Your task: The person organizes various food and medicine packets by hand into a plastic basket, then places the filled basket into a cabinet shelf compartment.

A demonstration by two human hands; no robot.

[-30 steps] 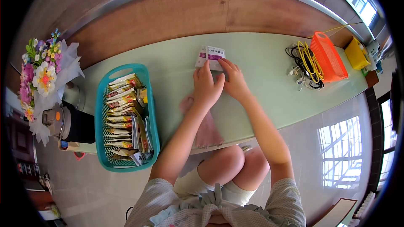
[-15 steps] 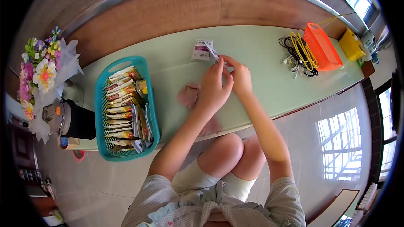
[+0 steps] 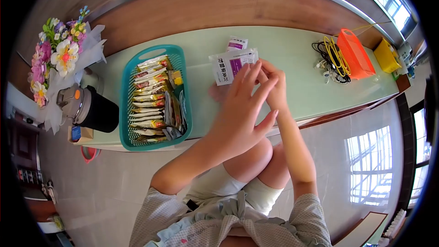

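A white sachet with a purple label block and dark printed characters (image 3: 224,69) is held up over the table, its printed face toward me. My right hand (image 3: 275,84) pinches it near the upper right corner, partly hidden behind my other hand. My left hand (image 3: 240,114) is in front of the sachet's lower right part, with fingers stretched and thumb apart. Whether its fingertips touch the sachet, I cannot tell. A second sachet of the same kind (image 3: 237,43) lies flat on the table behind. Some pinkish cloth (image 3: 217,92) shows beside my left hand.
On the pale green table (image 3: 283,41), a teal basket (image 3: 125,130) of upright packets stands to the left. Beyond it are a black cylindrical container (image 3: 103,112) and a flower bouquet (image 3: 64,57). At right are coiled cables (image 3: 337,57), an orange basket (image 3: 356,59) and a yellow box (image 3: 388,56).
The sachet has turned from nearly edge-on to facing me. My left hand's fingers have spread from a pinch. The view has shifted, with the basket appearing farther right and higher.
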